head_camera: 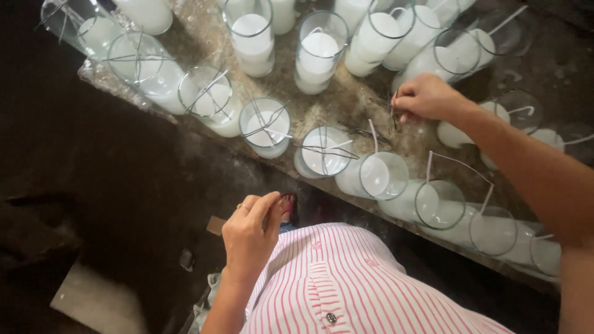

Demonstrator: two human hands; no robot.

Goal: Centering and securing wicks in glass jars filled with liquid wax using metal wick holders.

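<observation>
While hands hover: wax-filled glass jars (383, 175) crowding right hand (426, 97), left hand (249, 238) apart.

You're in a small candle-making workshop: rows of clear glass jars filled with white wax (319, 54) with loose wicks crowd a rough, wax-stained workbench (346, 102) above a dark bare floor (111, 185).

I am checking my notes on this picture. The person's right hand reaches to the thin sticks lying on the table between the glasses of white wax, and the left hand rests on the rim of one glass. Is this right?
Not quite. In the head view the left hand touches no glass; it is raised off the table, close to the striped shirt, fingers pinched together. The rest holds: the right hand reaches to the thin sticks lying between the glasses of white wax.
</observation>
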